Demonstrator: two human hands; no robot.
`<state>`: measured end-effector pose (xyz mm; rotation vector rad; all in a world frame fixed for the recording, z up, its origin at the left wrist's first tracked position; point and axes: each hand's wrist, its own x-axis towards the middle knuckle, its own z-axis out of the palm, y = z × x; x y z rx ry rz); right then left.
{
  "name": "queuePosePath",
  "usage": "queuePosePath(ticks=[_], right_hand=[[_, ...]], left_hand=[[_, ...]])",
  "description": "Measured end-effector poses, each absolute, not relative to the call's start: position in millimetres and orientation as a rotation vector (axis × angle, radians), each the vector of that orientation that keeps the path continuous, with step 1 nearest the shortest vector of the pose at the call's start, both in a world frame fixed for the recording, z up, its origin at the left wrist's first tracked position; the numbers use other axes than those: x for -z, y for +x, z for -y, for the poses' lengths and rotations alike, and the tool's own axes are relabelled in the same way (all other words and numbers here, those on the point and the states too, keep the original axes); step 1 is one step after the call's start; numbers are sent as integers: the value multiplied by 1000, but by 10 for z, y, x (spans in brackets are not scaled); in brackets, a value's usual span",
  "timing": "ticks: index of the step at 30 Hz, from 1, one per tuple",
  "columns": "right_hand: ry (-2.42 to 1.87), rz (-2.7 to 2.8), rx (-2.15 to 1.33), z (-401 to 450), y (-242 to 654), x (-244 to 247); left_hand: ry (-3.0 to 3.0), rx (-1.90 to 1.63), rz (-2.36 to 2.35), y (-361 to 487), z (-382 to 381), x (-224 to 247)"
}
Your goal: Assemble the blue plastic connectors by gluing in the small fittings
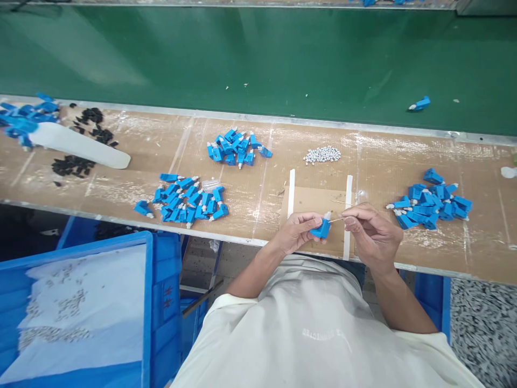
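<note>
Close above the taped cardboard sheet (319, 201), the left hand (298, 231) holds a blocky, smooth blue plastic piece (321, 229) with a pale tip, its grip narrowed around the block between thumb and fingers. Pinched in the right hand's (374, 234) grip is a thin, straight stick (336, 219), its far end at the piece near the pale tip. White tape strips (348, 215) flank the sheet. Small whitish pellets (322, 155) form a loose heap beyond it on the brown, glossy-filmed counter (242, 199). Angular blue pieces lie in a pile (432, 199) to the right and in two clusters (189, 199) to the left. Farther left, jagged black bits (72, 165) lie beside a long, rounded white object (81, 144). Behind the counter runs a smooth green surface (258, 59), carrying one blue piece (420, 104).
</note>
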<state>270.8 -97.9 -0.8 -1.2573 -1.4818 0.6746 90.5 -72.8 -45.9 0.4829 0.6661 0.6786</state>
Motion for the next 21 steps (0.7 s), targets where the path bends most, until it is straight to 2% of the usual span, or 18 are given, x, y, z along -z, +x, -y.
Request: queuePosePath(ticks=[21], right_hand=[[-1251,1546,-677,961,2672,-10]], left_hand=[[416,-667,-644,892,714,505]])
